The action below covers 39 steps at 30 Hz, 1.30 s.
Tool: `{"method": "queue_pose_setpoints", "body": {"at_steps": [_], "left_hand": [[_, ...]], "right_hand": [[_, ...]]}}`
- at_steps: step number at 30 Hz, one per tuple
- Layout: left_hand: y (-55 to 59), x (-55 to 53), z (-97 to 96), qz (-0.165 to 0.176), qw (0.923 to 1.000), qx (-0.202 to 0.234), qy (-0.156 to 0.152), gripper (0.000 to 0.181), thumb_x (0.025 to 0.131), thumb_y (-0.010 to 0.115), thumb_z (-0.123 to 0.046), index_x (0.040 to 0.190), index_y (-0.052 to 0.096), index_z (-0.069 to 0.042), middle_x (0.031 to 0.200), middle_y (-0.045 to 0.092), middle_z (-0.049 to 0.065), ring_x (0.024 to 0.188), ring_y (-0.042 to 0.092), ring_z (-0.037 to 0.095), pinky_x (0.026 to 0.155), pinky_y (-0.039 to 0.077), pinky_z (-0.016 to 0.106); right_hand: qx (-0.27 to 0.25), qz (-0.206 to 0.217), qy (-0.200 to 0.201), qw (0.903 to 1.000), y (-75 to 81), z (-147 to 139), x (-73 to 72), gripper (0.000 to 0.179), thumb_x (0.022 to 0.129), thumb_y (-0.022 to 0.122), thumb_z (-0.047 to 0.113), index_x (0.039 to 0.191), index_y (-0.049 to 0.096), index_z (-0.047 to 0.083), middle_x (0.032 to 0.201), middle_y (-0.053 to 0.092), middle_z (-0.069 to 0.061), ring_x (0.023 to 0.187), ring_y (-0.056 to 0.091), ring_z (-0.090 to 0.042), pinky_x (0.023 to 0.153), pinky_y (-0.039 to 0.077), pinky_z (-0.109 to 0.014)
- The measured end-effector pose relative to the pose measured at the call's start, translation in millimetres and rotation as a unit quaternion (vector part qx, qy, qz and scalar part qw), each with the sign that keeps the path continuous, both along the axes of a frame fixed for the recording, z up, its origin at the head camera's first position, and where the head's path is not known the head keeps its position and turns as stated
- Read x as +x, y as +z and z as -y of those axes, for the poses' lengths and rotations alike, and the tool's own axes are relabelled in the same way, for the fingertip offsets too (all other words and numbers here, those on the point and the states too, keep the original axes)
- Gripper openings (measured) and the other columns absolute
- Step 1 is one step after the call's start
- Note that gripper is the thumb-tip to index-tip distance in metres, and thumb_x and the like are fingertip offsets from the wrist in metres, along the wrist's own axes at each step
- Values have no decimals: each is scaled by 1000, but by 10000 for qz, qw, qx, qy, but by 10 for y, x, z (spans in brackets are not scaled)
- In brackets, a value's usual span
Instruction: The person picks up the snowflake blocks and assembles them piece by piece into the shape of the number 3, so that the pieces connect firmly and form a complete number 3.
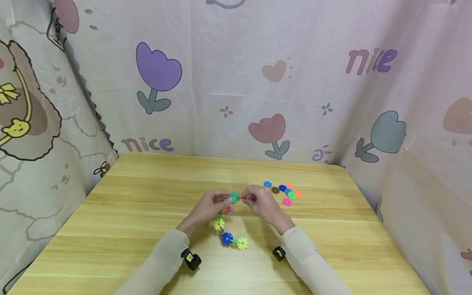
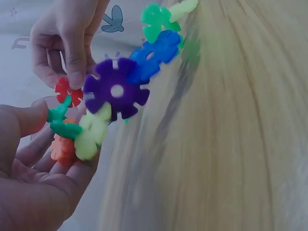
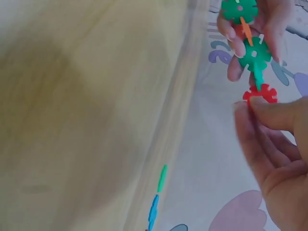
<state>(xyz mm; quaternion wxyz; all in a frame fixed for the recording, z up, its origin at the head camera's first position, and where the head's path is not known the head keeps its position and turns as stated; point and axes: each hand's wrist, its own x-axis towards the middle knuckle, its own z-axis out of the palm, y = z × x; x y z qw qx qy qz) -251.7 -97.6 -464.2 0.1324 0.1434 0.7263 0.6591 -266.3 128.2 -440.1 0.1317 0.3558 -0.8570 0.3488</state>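
My left hand [image 1: 210, 209] holds a chain of notched plastic snowflake discs, thumb against a green disc [image 1: 234, 198] and fingers under an orange disc [image 2: 63, 148]. Between thumb and fingertips, my right hand [image 1: 262, 203] pinches a red disc [image 3: 260, 93] at the chain's upper end. In the right wrist view, the red disc touches a green disc [image 3: 255, 54]; how deep their slots engage cannot be told. From the left hand the chain hangs toward the person, through a yellow-green disc [image 1: 218, 224] and a blue disc [image 1: 226, 239] to another yellow-green disc [image 1: 242, 243]. A purple disc [image 2: 117, 90] shows in the left wrist view.
Several loose discs lie on the wooden table [image 1: 147, 180] beyond the right hand, among them a brown disc [image 1: 275, 190] and a pink disc [image 1: 287, 202]. Printed curtains [image 1: 221, 82] hang behind and beside the table. Each wrist carries a small black camera [image 1: 191, 259].
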Motion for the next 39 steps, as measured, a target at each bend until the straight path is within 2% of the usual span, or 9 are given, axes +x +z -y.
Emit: {"method": "queue_pose_setpoints", "body": {"at_steps": [4, 8, 12, 16, 20, 23, 26, 32, 39], "left_hand": [[9, -20, 18, -39, 9998, -204, -6, 36, 104, 62, -17, 136, 61, 0, 129, 68, 28, 102, 76, 34, 90, 63, 42], [27, -35, 34, 33, 9993, -368, 2, 36, 104, 63, -18, 137, 61, -4, 127, 68, 22, 101, 75, 31, 89, 63, 39], [21, -53, 56, 35, 9989, -453, -72, 35, 103, 63, -19, 135, 63, -5, 124, 66, 20, 94, 73, 24, 81, 63, 33], [-2, -60, 67, -75, 9985, -519, -169, 31, 104, 63, -19, 131, 65, -4, 120, 65, 22, 87, 69, 20, 72, 59, 26], [-7, -44, 52, -63, 9983, -534, -211, 29, 104, 62, -20, 129, 66, -4, 118, 65, 18, 87, 69, 20, 72, 58, 26], [-3, -28, 33, -1, 9984, -528, -196, 28, 104, 62, -21, 127, 66, -4, 118, 64, 15, 87, 68, 19, 72, 58, 27], [-5, -18, 18, 81, 9986, -493, -152, 28, 105, 61, -22, 126, 66, -4, 116, 65, 15, 84, 66, 18, 70, 58, 27], [-30, -13, -10, 81, 9988, -476, -15, 27, 105, 60, -22, 124, 67, -4, 112, 67, 12, 81, 64, 17, 67, 57, 24], [-33, 1, -38, 61, 9991, -368, 182, 24, 105, 61, -21, 123, 67, -5, 115, 68, 13, 81, 65, 18, 67, 56, 25]], "right_hand": [[325, 501, -96, 9982, 29, -83, 13, 15, 88, 74, -9, 100, 74, 0, 99, 77, -15, 82, 77, -23, 73, 61, -19], [687, 903, -729, 9909, 47, -260, -21, 16, 91, 73, -4, 106, 74, 1, 103, 77, -13, 87, 75, -23, 76, 63, -27], [907, 1127, -1471, 9785, 50, -496, -117, 14, 92, 72, -1, 106, 75, 0, 104, 78, -13, 89, 74, -23, 79, 62, -35], [1251, 1284, -1868, 9659, 38, -729, -197, 19, 90, 69, -3, 108, 74, -1, 108, 77, -17, 97, 72, -30, 87, 60, -45], [1639, 1473, -2200, 9503, 2, -898, -232, 27, 84, 67, -5, 110, 74, -1, 110, 74, -19, 103, 69, -35, 92, 57, -52], [1716, 1651, -2293, 9438, -23, -963, -239, 28, 83, 68, -5, 110, 74, -2, 104, 72, -18, 97, 67, -32, 90, 57, -50], [1688, 1765, -2239, 9435, -49, -1001, -242, 28, 83, 69, -6, 111, 73, -4, 102, 73, -18, 93, 67, -30, 88, 58, -48], [1595, 1788, -2162, 9465, -93, -1044, -266, 25, 80, 73, -11, 105, 74, -5, 102, 75, -19, 96, 70, -33, 90, 60, -48], [1545, 1980, -2198, 9427, -103, -1042, -274, 15, 83, 81, 1, 96, 74, 0, 92, 74, -12, 85, 68, -24, 86, 59, -44]]}}
